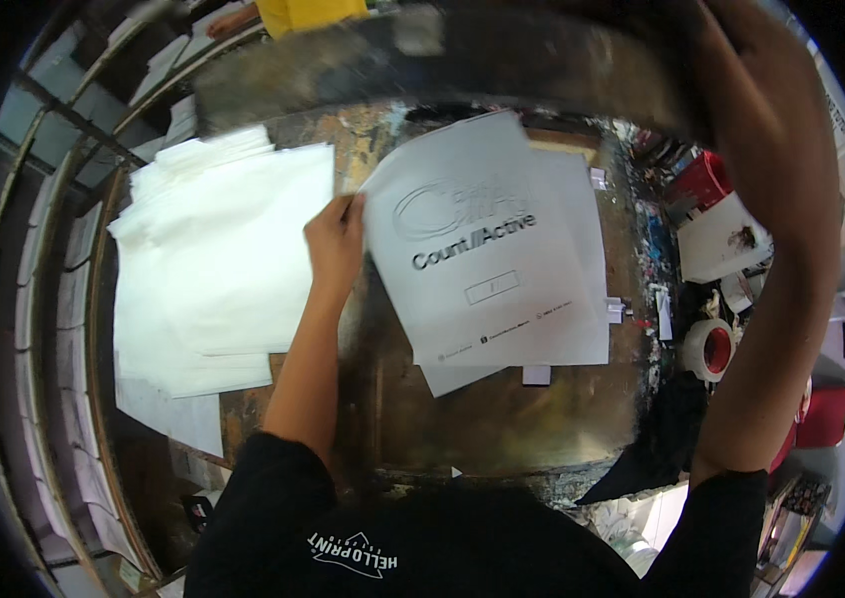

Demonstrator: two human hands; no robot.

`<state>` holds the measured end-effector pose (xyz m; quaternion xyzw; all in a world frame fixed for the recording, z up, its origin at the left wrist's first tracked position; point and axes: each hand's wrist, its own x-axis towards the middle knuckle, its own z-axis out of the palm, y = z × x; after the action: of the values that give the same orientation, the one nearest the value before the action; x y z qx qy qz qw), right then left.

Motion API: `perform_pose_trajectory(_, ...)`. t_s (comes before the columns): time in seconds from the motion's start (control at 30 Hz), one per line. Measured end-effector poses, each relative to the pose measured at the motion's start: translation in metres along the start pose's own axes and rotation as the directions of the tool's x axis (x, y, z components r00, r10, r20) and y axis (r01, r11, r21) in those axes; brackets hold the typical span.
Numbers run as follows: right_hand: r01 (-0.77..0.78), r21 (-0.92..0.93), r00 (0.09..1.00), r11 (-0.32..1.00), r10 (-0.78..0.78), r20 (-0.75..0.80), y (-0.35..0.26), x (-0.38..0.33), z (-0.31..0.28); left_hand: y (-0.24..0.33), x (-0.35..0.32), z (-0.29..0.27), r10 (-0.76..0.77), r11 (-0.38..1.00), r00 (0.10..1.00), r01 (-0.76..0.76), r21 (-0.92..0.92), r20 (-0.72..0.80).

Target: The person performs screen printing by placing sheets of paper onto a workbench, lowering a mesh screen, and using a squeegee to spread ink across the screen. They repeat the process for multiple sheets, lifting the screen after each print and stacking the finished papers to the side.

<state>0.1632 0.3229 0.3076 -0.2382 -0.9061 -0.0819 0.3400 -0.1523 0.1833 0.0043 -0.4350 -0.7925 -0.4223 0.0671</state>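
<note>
My left hand (pixel 336 241) pinches the left edge of a white printed sheet (pixel 482 299), which is tilted and bears dark lettering and outlined shapes. Under it, another white sheet (pixel 587 259) shows on the right, lying on the dark, stained printing board (pixel 502 429). Across the top stretches a long dark frame (pixel 542 65), raised above the board and blurred. My right hand (pixel 736 50) is up at the frame's right end, closed round its edge; the fingers are mostly in shadow.
Left of the board lies a pile of white paper (pixel 213 259). A metal rack (pixel 63 299) with paper on its shelves lines the far left. To the right are a roll of tape (pixel 708 350), a red container (pixel 701 179) and a white tub (pixel 721 239). Something yellow (pixel 308 12) shows beyond the frame.
</note>
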Motion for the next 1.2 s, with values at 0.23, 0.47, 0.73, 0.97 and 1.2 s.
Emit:
perform_pose_trajectory(0.23, 0.016, 0.028, 1.000, 0.999, -0.016, 0.009, 0.003, -0.021, 0.009, -0.144, -0.032, -0.121, -0.150, 0.981, 0.924, 0.183, 0.064, -0.351)
perform_pose_trajectory(0.47, 0.079, -0.139, 0.996, 0.987, -0.085, -0.035, -0.014, -0.027, 0.006, -0.208, 0.005, -0.204, -0.232, 0.880, 0.780, 0.423, 0.216, -0.581)
perform_pose_trajectory(0.73, 0.010, -0.162, 1.000, 0.987, -0.014, -0.021, -0.038, -0.025, 0.002, -0.078, -0.142, -0.154, 0.268, 0.727, 0.812, -0.524, 0.445, 0.518)
perform_pose_trajectory(0.97, -0.196, -0.046, 0.973, 0.979, 0.200, 0.114, -0.035, -0.026, 0.003, 0.038, -0.163, -0.060, 0.346, 0.841, 0.600, -0.538, 0.044, 0.721)
perform_pose_trajectory(1.2, -0.117, -0.119, 0.980, 0.986, 0.134, 0.145, -0.035, -0.019, 0.008, 0.146, -0.186, 0.044, 0.560, 0.782, 0.487, -0.577, -0.234, 0.670)
